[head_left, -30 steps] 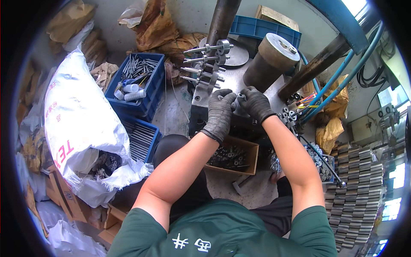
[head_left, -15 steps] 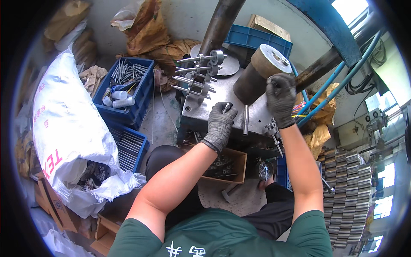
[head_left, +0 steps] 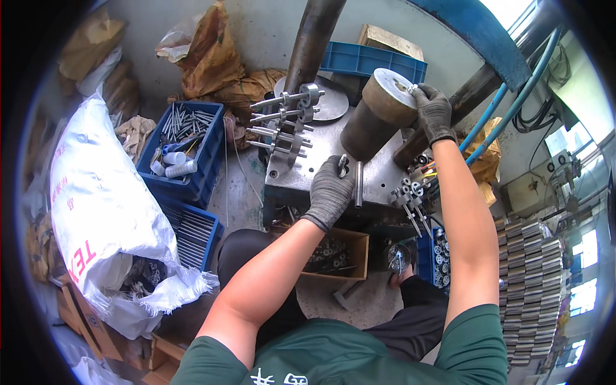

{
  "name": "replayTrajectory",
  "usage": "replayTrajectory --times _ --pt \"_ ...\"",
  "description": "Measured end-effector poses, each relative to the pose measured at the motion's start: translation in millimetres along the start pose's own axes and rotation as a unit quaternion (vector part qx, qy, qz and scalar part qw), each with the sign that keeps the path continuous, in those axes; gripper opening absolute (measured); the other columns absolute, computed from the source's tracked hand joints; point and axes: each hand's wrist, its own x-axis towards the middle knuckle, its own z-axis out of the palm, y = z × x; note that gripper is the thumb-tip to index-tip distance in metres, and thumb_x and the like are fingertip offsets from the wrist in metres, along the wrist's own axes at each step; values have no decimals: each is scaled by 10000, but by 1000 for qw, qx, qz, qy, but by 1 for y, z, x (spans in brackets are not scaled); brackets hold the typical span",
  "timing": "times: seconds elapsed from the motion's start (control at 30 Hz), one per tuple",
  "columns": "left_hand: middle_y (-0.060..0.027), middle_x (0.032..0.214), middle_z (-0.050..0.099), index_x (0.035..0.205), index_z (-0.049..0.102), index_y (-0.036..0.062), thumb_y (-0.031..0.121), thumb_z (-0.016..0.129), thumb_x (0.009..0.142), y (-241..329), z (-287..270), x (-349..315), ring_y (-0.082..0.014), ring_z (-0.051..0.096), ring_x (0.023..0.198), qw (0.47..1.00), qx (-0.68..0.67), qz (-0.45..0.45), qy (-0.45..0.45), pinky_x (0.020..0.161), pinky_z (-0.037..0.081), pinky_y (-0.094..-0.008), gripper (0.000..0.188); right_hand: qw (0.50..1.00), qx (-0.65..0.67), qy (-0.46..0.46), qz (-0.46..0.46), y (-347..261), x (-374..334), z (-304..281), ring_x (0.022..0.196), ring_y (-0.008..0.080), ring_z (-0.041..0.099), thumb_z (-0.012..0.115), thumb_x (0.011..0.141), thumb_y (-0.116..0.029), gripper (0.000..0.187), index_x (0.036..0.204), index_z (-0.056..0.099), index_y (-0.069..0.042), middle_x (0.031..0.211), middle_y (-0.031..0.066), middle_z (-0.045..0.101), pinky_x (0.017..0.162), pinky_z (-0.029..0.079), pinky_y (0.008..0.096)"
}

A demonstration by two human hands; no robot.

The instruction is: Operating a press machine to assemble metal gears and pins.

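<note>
A dark steel cylinder with a pale flat top leans over the machine's metal plate. My right hand, in a grey glove, has its fingertips pinched at the right edge of that top, on something small and bright. My left hand, gloved too, is closed round a small metal part, mostly covered by the fingers. Beside it a short steel rod sticks out below the cylinder. Several shafts with round discs stand at the plate's left side, and more shafts with wheels lie under my right forearm.
Blue crates with metal pins and rods stand left, beside a white woven sack. A cardboard box of parts sits below the plate. Blue hoses and a thick post rise behind. Stacked metal bars stand right.
My right hand has moved up from beside the cylinder to the edge of its top. My left hand stays near the rod, still closed. The whole view has shifted slightly.
</note>
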Motion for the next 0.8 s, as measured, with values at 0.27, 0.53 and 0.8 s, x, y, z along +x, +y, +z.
replayTrajectory --times 0.27,0.53,0.8 --pt "-198 1101 698 1255 627 76 159 657 857 16 -8 -3 -388 685 1015 983 174 54 5 907 547 -487 408 997 -66 -36 -7 -21 -1 -7 1021 348 724 685 913 -352 352 1133 784 -96 1072 192 756 972 545 417" --pt "-180 1058 664 1159 702 83 112 665 830 11 -1 3 -390 634 991 929 316 192 13 882 534 -488 332 998 -1 43 -42 -23 -20 -28 1031 361 708 711 898 -288 335 1110 771 -35 1100 230 734 969 543 420" --pt "-215 1013 652 1118 661 14 46 675 817 -53 1 21 -392 668 924 987 134 84 36 829 535 -470 303 973 84 -151 -155 -56 -206 -143 797 361 620 740 885 -153 173 796 655 -31 799 166 626 727 525 465"
